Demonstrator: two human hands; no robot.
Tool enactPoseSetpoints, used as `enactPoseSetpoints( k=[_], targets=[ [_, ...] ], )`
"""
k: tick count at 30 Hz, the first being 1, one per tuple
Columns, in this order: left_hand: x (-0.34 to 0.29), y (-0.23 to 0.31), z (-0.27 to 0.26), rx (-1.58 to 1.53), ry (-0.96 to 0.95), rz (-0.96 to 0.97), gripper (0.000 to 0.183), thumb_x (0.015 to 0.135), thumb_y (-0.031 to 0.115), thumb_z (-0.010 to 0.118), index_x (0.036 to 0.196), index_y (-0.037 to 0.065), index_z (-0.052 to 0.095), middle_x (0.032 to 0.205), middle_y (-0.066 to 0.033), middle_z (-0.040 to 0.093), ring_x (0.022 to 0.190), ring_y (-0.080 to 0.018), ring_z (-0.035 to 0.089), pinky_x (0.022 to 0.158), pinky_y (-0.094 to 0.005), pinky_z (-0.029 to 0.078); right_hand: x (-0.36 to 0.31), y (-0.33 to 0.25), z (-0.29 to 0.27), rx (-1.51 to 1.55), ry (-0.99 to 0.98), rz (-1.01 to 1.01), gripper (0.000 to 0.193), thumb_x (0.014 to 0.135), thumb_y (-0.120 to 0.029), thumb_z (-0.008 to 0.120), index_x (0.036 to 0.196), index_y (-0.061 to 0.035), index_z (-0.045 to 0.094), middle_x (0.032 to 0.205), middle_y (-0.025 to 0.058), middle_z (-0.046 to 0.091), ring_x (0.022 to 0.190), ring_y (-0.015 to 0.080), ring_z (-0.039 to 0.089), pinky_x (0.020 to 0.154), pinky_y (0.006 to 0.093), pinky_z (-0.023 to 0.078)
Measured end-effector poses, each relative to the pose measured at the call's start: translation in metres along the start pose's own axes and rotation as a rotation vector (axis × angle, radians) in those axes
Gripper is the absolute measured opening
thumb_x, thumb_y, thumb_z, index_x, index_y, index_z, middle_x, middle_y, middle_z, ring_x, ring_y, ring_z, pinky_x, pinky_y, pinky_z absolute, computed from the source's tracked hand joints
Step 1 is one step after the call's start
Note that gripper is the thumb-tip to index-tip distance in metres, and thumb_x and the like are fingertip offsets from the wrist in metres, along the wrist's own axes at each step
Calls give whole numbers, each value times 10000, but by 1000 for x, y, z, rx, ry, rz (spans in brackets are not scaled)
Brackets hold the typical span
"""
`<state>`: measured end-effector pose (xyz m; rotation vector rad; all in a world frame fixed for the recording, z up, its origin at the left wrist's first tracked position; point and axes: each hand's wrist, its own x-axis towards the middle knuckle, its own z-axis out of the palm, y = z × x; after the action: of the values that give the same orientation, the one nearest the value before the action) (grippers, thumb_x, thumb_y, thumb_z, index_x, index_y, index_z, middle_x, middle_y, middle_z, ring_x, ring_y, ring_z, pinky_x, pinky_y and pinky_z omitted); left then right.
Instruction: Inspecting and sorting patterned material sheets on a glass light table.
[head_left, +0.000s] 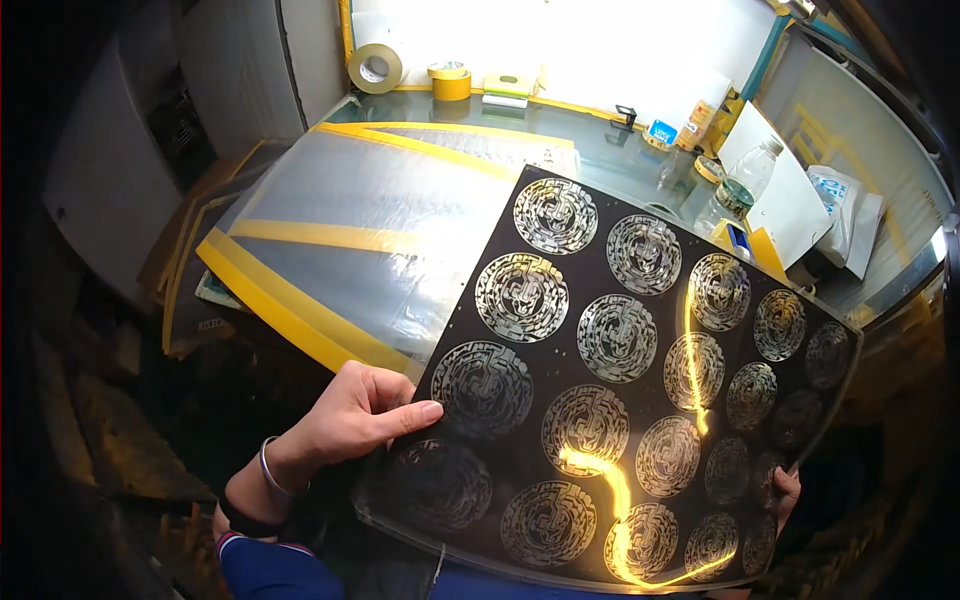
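A large dark, glossy film sheet (550,372) is held up tilted in front of me. Rows of round medallion patterns show on it in clear and silvery lines, and bright yellow light glints across its right half. My left hand (365,405) pinches the sheet's left edge, thumb on the face, the other fingers curled behind. On the lower right edge my right hand (788,490) grips it too; only some fingers show, the rest hidden by the sheet. Left of it, clear sheets with yellow tape borders (330,190) lie stacked on the table.
The glass-topped table (590,150) is lit brightly at its far side. Tape rolls (375,70) stand at the back. On the right are a clear bottle (757,170), a lidded jar (735,198), a leaning white board (755,125) and a white bag (838,215).
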<state>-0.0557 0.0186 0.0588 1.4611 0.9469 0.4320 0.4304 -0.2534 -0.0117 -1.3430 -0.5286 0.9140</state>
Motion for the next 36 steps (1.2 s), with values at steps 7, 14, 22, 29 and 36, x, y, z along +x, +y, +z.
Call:
enactPoseSetpoints(
  k=[7, 14, 22, 29, 36],
  targets=[
    [4, 3, 5, 5, 65, -10, 436, 848, 211, 657, 485, 53, 474, 466, 68, 419, 439, 2, 343, 394, -211, 239, 7, 8, 7, 136, -68, -37, 683, 715, -36, 591, 1339, 27, 322, 1208, 171, 513, 1032, 282, 560, 868, 389, 464],
    [5, -8, 3, -14, 67, 36, 445, 846, 220, 659, 473, 52, 483, 453, 64, 426, 421, -3, 343, 382, -212, 234, 3, 10, 5, 123, 65, -63, 685, 762, -65, 573, 1374, 8, 274, 1228, 175, 497, 1026, 276, 554, 871, 380, 458],
    [22, -6, 3, -12, 65, 3, 460, 848, 260, 651, 459, 61, 508, 448, 76, 408, 420, -4, 339, 381, -228, 211, 8, 31, -46, 33, 46, -57, 606, 859, -106, 507, 1393, 2, 243, 1280, 153, 456, 1122, 240, 487, 930, 378, 407],
    [37, -24, -5, -358, 14, -104, 249, 876, 169, 604, 881, -75, 650, 789, -84, 665, 643, -86, 619, 551, -193, 484, 13, 32, -47, -9, 81, -7, 600, 863, -116, 507, 1390, 5, 248, 1286, 152, 452, 1134, 239, 477, 944, 380, 392],
    [41, -19, -2, -542, -15, -119, 267, 870, 162, 610, 940, -96, 630, 834, -137, 667, 695, -121, 648, 601, -215, 528, 18, 32, -47, -27, 86, 21, 593, 866, -126, 506, 1386, 8, 253, 1292, 150, 447, 1147, 237, 466, 957, 381, 376]
  ],
)
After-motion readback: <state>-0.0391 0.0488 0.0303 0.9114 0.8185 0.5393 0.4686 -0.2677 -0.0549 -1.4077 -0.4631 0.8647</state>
